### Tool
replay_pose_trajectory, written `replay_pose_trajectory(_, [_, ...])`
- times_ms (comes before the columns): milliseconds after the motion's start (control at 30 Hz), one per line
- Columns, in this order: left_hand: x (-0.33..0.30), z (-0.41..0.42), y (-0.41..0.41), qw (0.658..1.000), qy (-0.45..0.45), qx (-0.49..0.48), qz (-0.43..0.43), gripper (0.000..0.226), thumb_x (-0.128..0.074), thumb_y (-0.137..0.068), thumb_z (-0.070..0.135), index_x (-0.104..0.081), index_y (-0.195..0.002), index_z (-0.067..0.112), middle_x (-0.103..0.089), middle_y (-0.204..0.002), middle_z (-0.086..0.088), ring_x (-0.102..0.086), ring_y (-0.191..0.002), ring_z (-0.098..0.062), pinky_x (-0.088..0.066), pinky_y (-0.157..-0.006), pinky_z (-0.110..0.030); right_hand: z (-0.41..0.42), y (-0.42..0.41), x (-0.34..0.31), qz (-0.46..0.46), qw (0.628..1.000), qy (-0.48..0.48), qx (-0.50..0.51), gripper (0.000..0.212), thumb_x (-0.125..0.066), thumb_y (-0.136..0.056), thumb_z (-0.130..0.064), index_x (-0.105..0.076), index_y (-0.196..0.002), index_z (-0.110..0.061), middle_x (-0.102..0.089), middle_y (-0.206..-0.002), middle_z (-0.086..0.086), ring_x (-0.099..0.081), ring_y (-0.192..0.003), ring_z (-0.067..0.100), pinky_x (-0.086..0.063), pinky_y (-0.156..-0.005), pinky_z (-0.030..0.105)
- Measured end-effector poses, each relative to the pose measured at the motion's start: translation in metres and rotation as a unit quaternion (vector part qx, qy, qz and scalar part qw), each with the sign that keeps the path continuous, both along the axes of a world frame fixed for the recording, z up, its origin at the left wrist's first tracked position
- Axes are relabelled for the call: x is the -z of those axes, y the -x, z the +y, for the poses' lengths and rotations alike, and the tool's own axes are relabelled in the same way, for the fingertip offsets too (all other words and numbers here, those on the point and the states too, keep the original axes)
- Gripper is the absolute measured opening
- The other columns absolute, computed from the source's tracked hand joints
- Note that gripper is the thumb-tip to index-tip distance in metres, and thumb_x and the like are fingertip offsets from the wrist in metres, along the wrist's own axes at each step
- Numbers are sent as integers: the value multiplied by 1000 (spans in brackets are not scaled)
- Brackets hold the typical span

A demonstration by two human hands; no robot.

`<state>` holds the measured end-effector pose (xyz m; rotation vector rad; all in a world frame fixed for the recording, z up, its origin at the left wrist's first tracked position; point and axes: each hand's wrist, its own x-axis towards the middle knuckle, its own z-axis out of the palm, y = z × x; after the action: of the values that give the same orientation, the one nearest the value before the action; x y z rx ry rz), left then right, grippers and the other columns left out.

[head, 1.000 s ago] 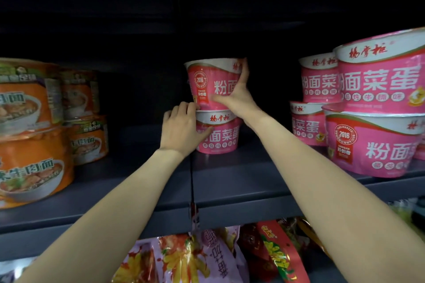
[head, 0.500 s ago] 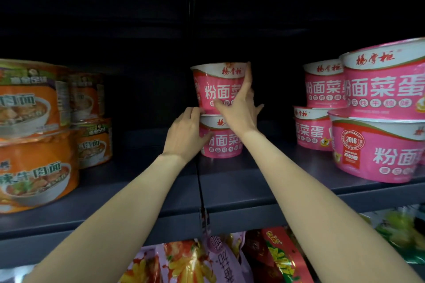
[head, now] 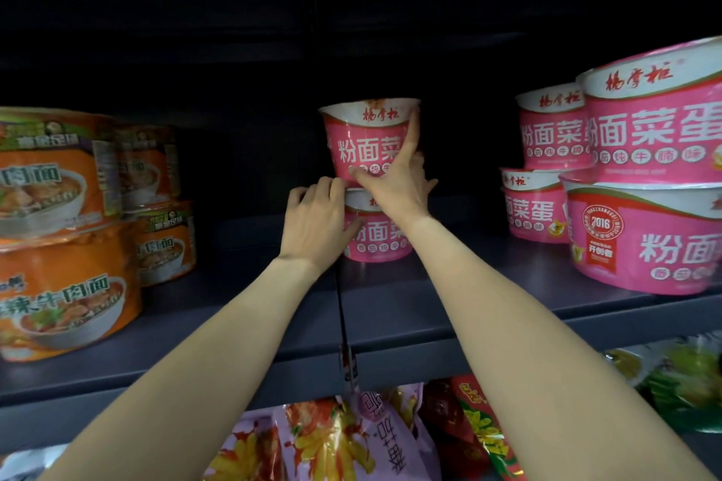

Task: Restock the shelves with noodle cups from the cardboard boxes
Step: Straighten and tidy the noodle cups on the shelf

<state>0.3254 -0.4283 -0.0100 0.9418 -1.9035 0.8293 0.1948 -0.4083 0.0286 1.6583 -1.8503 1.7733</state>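
Both hands are closed on a two-high stack of pink noodle cups: my right hand (head: 394, 183) spreads its grip around the upper cup (head: 363, 141), thumb across the front and a finger up the right side toward the rim, while my left hand (head: 316, 223) wraps the left wall of the lower cup (head: 383, 234). The stack stands far back on the dark shelf (head: 390, 308), just right of the upright seam, the upper cup's base seated on the lower cup's lid.

I judge these cups light and thin-walled, easy to dent and smooth with film, so I would hold the sides just below the stiff rim and press gently.

More pink cups (head: 640, 207) are stacked well apart on the right; orange noodle bowls (head: 66, 234) are on the left.
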Motion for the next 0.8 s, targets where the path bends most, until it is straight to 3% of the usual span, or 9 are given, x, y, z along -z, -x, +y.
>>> replay_pose_trajectory(67, [0, -1, 0, 1000, 6, -3, 3, 47, -79, -68, 35, -60, -98, 5, -64, -89, -10, -64, -75, -29, -46, -77, -40, 2, 1, 1, 13, 999, 2, 33, 113, -72, -73, -53, 7, -150, -28, -40, -138, 18, -41, -128, 35, -14, -112, 62])
replay_pose_trajectory(167, [1, -2, -1, 1000, 5, 3, 12, 47, -79, -69, 36, -60, -100, 6, -64, -91, -9, -65, -76, -29, -46, -79, -40, 4, -3, 3, 33, 996, -5, 81, 112, -70, -72, -59, 2, -151, -25, -37, -138, 20, -41, -126, 39, -20, -110, 60])
replay_pose_trajectory(300, [-1, 1, -4, 999, -36, 12, 9, 53, -74, -75, 41, -57, -114, 8, -65, -104, -10, -64, -93, -29, -42, -91, -41, 22, 0, -3, 25, 999, -35, -7, 105, -64, -77, -62, 2, -151, -26, -24, -149, 20, -29, -136, 38, -18, -111, 61])
replay_pose_trajectory(367, [-8, 11, -5, 995, -98, 27, 24, 58, -69, -79, 43, -53, -124, 10, -61, -118, -11, -59, -105, -30, -39, -94, -41, 62, 8, 4, 13, 997, 9, -82, 89, -61, -83, -55, -9, -150, -29, -24, -151, 10, -30, -136, 25, -31, -109, 51])
replay_pose_trajectory(467, [-26, 49, -4, 989, -103, 82, 61, 46, -63, -85, 36, -55, -123, 11, -59, -120, -10, -56, -107, -30, -43, -85, -39, 154, 34, 31, 53, 992, 54, -99, 53, -61, -91, -33, -40, -139, -29, -44, -138, -8, -40, -119, -1, -38, -93, 17])
replay_pose_trajectory(533, [-33, 90, 6, 985, -51, 148, 67, 31, -59, -86, 30, -61, -113, 15, -65, -106, -1, -61, -96, -22, -46, -76, -33, 209, 63, 51, 90, 990, 101, -38, 27, -60, -92, -21, -61, -118, -24, -61, -118, -11, -54, -108, -1, -42, -90, 15])
replay_pose_trajectory(600, [-32, 128, 28, 964, -58, 250, 67, 24, -55, -85, 29, -61, -107, 21, -67, -93, 12, -63, -87, -9, -48, -72, -27, 241, 93, 62, 77, 983, 161, 50, 17, -59, -91, -11, -67, -104, -19, -68, -100, -7, -62, -94, 5, -46, -85, 18])
replay_pose_trajectory(700, [-25, 161, 84, 901, -197, 378, 84, 37, -57, -86, 38, -51, -121, 27, -62, -105, 15, -61, -94, -3, -51, -84, -32, 258, 136, 64, 41, 957, 217, 190, 29, -59, -90, -16, -58, -119, -15, -57, -116, -5, -54, -107, 15, -45, -93, 33])
replay_pose_trajectory(800, [-20, 162, 146, 821, -393, 398, 117, 84, -65, -80, 53, -16, -146, 33, -37, -144, 1, -43, -125, -14, -36, -103, -34, 254, 169, 52, -20, 973, 154, 169, 78, -70, -84, -32, -24, -146, -20, -28, -148, 2, -26, -135, 11, -24, -110, 31])
